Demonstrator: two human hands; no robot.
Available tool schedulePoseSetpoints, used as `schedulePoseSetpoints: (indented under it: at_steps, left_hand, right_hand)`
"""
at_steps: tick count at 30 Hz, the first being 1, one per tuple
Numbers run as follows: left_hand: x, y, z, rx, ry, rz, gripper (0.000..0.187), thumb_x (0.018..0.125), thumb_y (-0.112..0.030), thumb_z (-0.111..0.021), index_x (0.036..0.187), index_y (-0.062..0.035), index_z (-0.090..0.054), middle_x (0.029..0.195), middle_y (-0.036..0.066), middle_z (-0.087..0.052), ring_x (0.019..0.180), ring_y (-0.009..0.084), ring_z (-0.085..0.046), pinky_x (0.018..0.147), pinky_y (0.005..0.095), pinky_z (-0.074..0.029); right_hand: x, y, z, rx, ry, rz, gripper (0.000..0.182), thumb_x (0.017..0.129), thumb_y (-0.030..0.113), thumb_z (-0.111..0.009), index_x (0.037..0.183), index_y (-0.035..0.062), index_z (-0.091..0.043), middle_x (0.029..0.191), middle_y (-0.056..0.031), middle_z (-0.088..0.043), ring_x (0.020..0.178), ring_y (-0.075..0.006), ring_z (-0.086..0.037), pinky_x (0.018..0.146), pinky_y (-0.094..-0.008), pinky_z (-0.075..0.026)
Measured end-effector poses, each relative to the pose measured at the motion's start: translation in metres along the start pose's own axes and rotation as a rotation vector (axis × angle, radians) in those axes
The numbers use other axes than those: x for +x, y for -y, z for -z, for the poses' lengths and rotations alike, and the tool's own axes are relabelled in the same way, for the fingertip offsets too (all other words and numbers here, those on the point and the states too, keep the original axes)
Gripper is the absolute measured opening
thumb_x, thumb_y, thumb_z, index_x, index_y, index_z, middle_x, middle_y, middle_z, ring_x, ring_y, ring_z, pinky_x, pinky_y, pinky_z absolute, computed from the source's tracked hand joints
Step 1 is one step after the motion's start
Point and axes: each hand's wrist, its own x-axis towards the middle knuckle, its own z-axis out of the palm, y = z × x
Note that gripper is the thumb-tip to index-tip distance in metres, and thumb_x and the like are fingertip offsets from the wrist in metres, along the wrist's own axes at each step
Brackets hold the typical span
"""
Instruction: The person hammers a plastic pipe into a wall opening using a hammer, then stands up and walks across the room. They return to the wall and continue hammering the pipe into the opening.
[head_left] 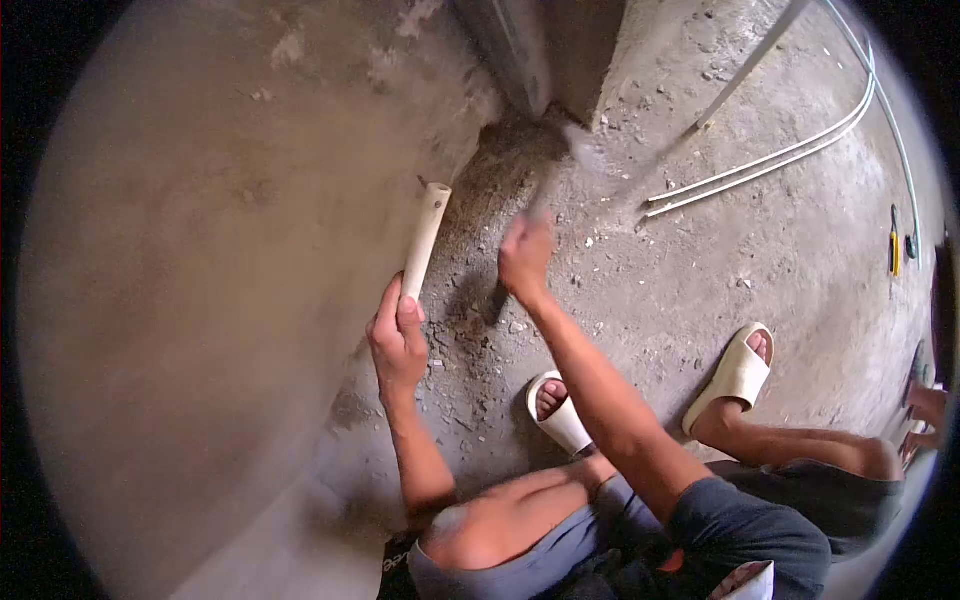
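My left hand (398,335) is closed round the lower end of a white plastic pipe (428,240), held upright beside the wall. Near the pipe's top is a small dark spot, and a thin, nail-like point sticks out towards the wall. Smeared by motion, my right hand (527,255) grips what looks like a hammer, its dark handle (497,303) showing below the fist. The tool's upper end is a pale blur, so its head cannot be made out clearly. The two hands are apart, with the pipe not touching the tool.
A bare plaster wall (220,300) rises at left, with a dark post (590,50) ahead. Rubble covers the concrete floor (650,290). Thin white pipes (760,165) lie at right, near a yellow-handled tool (894,250). Another person's hand (925,410) shows at the right edge.
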Motion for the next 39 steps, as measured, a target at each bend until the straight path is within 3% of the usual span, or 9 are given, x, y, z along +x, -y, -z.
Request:
schedulePoseSetpoints:
  at_steps: [1, 3, 6, 20, 26, 30, 32, 36, 39]
  left_hand:
    - [0.005, -0.006, -0.004, 0.029, 0.010, -0.004, 0.048, 0.098, -0.037, -0.039, 0.122, 0.0031, -0.050, 0.066, 0.000, -0.045, 0.060, 0.0095, -0.043, 0.053, 0.0249, -0.037]
    - [0.018, -0.008, -0.013, 0.059, 0.027, 0.018, 0.040, 0.096, -0.031, -0.040, 0.119, 0.0001, -0.053, 0.072, 0.013, -0.057, 0.063, 0.0247, -0.056, 0.060, 0.0361, -0.045]
    - [0.039, 0.009, -0.047, 0.082, 0.177, 0.027, 0.040, 0.094, -0.030, -0.042, 0.124, -0.0037, -0.052, 0.094, 0.026, -0.062, 0.088, 0.0442, -0.061, 0.074, 0.0472, -0.048]
    - [0.102, 0.040, -0.121, 0.338, 0.332, 0.092, 0.042, 0.097, -0.032, -0.035, 0.126, -0.0060, -0.050, 0.110, 0.026, -0.058, 0.099, 0.0464, -0.055, 0.084, 0.0495, -0.045]
    - [0.108, 0.057, -0.126, 0.200, 0.259, 0.014, 0.037, 0.095, -0.029, -0.038, 0.122, -0.0074, -0.051, 0.107, 0.028, -0.058, 0.100, 0.0462, -0.054, 0.083, 0.0514, -0.044]
    - [0.106, 0.042, -0.118, 0.252, 0.280, 0.094, 0.040, 0.096, -0.027, -0.037, 0.126, -0.0018, -0.048, 0.113, 0.027, -0.056, 0.108, 0.0443, -0.051, 0.089, 0.0475, -0.043]
    - [0.110, 0.050, -0.121, 0.200, 0.267, 0.050, 0.041, 0.096, -0.026, -0.037, 0.126, -0.0009, -0.047, 0.115, 0.027, -0.055, 0.109, 0.0438, -0.051, 0.090, 0.0468, -0.043]
    - [0.106, 0.047, -0.119, 0.141, 0.304, 0.057, 0.041, 0.095, -0.025, -0.038, 0.127, 0.0002, -0.047, 0.118, 0.027, -0.054, 0.112, 0.0425, -0.050, 0.093, 0.0440, -0.042]
    - [0.110, 0.054, -0.120, 0.181, 0.306, 0.010, 0.039, 0.095, -0.025, -0.039, 0.127, -0.0039, -0.048, 0.115, 0.026, -0.056, 0.107, 0.0428, -0.053, 0.088, 0.0474, -0.044]
  right_hand:
    - [0.015, -0.009, -0.007, -0.214, 0.084, 0.029, 0.027, 0.092, 0.024, -0.050, 0.084, -0.0022, -0.047, 0.060, -0.0161, -0.049, 0.063, -0.0297, -0.057, 0.062, -0.0392, -0.047]
    - [0.038, 0.011, 0.035, 0.410, 0.510, -0.501, 0.033, 0.093, 0.032, -0.051, 0.086, 0.0005, -0.048, 0.059, -0.0093, -0.051, 0.047, -0.0215, -0.055, 0.045, -0.0381, -0.045]
    - [0.006, -0.006, 0.082, 0.280, 0.404, -0.383, 0.030, 0.094, 0.035, -0.049, 0.089, 0.0049, -0.045, 0.057, -0.0033, -0.048, 0.039, -0.0149, -0.047, 0.036, -0.0323, -0.040]
    - [-0.010, 0.007, 0.112, 0.258, 0.217, -0.245, 0.025, 0.097, 0.029, -0.044, 0.085, 0.0063, -0.041, 0.055, -0.0017, -0.046, 0.040, -0.0145, -0.048, 0.037, -0.0303, -0.038]
    - [-0.016, 0.020, 0.055, 0.367, -0.205, -0.028, 0.018, 0.096, 0.021, -0.045, 0.087, 0.0065, -0.040, 0.055, -0.0027, -0.046, 0.041, -0.0107, -0.046, 0.035, -0.0281, -0.037]
    - [0.012, -0.004, 0.057, -0.119, 0.093, -0.063, 0.022, 0.095, 0.024, -0.047, 0.088, 0.0038, -0.040, 0.054, -0.0049, -0.047, 0.040, -0.0143, -0.047, 0.035, -0.0315, -0.039]
    - [0.010, 0.008, 0.076, 0.070, 0.096, -0.213, 0.027, 0.094, 0.026, -0.047, 0.090, -0.0001, -0.044, 0.058, -0.0145, -0.054, 0.050, -0.0290, -0.056, 0.047, -0.0423, -0.041]
    - [-0.011, 0.016, 0.062, 0.458, -0.139, -0.198, 0.028, 0.094, 0.026, -0.047, 0.090, -0.0011, -0.044, 0.059, -0.0134, -0.052, 0.052, -0.0258, -0.055, 0.050, -0.0402, -0.043]
    - [0.007, -0.004, 0.051, -0.143, 0.120, -0.104, 0.029, 0.092, 0.028, -0.049, 0.094, -0.0018, -0.048, 0.066, -0.0179, -0.054, 0.063, -0.0298, -0.058, 0.060, -0.0413, -0.046]
